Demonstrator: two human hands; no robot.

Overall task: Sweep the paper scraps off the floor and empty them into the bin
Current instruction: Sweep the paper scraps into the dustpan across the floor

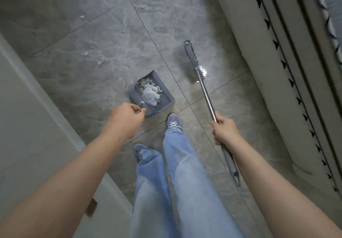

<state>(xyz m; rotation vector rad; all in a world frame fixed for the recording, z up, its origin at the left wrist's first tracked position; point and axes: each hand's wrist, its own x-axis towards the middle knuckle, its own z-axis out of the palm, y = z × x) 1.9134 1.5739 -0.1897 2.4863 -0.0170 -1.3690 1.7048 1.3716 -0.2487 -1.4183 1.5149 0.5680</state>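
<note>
Scraps (150, 91) lie heaped in the grey dustpan (162, 91), which sits on the floor (74, 52) just ahead of the forward shoe (173, 121). A few small bits remain scattered on the tiles further out, up and to the left of the pan.

Left hand (125, 116) reaches out from a straight, bare forearm, knuckles up, fingers curled into a fist around the top of the dustpan's handle; the handle itself is mostly hidden under the hand.

Right hand (223, 131) is wrapped tight around the broom (207, 97) shaft, thumb along the metal, forearm stretched forward and slightly outward. The shaft runs from below the wrist up and away to the broom head, which is near the floor to the right of the dustpan, well apart from it.

Both legs in blue jeans (185, 182) stand between the arms.
</note>
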